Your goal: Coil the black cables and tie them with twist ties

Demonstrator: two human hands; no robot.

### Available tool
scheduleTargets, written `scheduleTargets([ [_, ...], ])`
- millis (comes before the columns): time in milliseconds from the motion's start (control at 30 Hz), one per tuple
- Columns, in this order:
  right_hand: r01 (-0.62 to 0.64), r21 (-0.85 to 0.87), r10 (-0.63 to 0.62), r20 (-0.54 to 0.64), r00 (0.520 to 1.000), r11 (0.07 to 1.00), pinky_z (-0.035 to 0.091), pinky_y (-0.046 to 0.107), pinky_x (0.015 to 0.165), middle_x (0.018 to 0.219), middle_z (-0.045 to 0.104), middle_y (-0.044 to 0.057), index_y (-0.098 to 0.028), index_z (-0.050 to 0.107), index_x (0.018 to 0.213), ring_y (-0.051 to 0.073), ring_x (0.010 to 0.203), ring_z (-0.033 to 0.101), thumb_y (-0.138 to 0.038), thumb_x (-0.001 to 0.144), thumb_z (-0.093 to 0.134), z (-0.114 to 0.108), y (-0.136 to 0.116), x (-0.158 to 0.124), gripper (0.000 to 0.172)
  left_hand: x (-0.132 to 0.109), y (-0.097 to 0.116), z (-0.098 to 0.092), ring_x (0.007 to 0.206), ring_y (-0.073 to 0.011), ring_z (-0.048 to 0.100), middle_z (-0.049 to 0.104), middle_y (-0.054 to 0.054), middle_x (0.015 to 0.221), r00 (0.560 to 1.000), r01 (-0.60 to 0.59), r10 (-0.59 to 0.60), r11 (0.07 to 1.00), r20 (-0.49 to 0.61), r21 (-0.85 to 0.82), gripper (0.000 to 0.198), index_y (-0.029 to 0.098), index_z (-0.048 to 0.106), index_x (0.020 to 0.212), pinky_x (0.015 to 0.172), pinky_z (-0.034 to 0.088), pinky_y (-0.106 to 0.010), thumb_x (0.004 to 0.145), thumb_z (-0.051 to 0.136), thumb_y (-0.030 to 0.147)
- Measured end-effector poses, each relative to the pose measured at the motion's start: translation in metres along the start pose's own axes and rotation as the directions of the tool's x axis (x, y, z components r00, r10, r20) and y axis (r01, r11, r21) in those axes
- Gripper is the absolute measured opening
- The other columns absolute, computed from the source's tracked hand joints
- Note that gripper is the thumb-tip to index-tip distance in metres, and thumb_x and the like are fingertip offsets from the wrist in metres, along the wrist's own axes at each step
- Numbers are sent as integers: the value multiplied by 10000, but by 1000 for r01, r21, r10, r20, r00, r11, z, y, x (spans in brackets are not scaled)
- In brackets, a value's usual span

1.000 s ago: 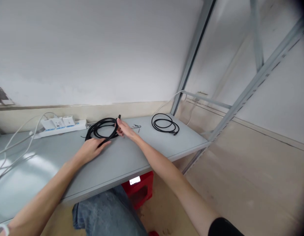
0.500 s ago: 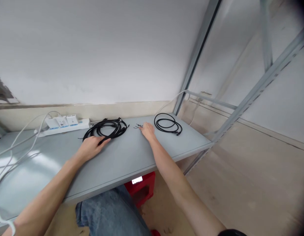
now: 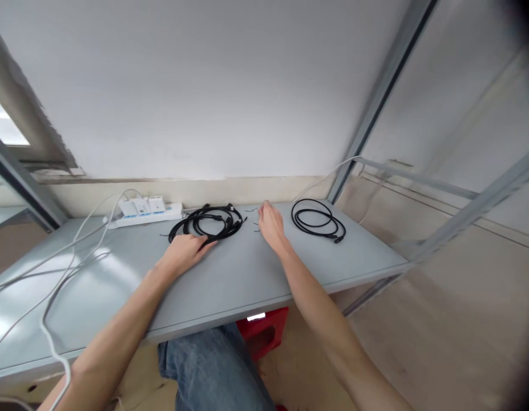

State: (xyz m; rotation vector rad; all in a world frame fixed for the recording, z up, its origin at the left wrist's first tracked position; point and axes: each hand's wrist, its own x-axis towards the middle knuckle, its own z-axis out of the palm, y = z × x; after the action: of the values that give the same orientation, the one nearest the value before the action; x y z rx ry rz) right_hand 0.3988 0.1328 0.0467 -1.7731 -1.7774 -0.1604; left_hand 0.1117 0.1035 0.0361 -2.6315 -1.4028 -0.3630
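A coil of black cables [image 3: 208,238] lies on the grey shelf [image 3: 238,274], its plugs lying among the loops. My left hand [image 3: 186,252] is closed on the near edge of this coil, the thumb stretched to the right. To its right, my right hand [image 3: 271,224] is held in a pinch low over the surface. A thin black twist tie [image 3: 251,210] shows at its fingertips, which are partly hidden. More thin ties [image 3: 257,227] lie just left of the hand. A second, looser black cable coil [image 3: 318,224] lies flat further right, apart from both hands.
A white power strip [image 3: 170,213] with several white adapters [image 3: 142,205] stands by the wall at left. White cords [image 3: 76,260] trail across the left side. Metal posts [image 3: 375,108] rise at the shelf's ends. Below is a red stool [image 3: 273,331] with a lit phone [image 3: 256,317].
The view has swung left, so everything sits further right. My right hand has lifted and turned slightly at the ties, which are now spread apart. My left hand stays on the cable coil.
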Motion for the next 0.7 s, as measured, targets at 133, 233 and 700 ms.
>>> scheduleTargets([
  [133,150,228,-157,15,987,962,460,320,810,1005,734,95,-188,624,1141,223,874,667,-267,1087,402,9,-34,-8,242,0,4,-1,751,-297,720,727,-137,739,1000,-12,12,1000,13,-10,676,189,721,896,732,488,-359,1033,291,693],
  [233,326,304,-361,66,930,895,451,303,817,1042,720,81,-203,646,1108,206,914,654,-252,1084,433,20,-51,-16,219,0,6,-1,756,-305,723,734,-148,755,1000,12,-12,1000,9,-6,683,184,719,883,735,483,-368,1048,264,666],
  [700,549,461,-671,150,726,697,474,334,899,1047,679,75,-206,684,1145,213,1038,589,-74,1006,478,14,-41,-11,282,1,8,-2,811,-301,734,758,-150,819,997,76,-76,995,2,60,660,174,737,983,760,488,-360,1074,247,607],
])
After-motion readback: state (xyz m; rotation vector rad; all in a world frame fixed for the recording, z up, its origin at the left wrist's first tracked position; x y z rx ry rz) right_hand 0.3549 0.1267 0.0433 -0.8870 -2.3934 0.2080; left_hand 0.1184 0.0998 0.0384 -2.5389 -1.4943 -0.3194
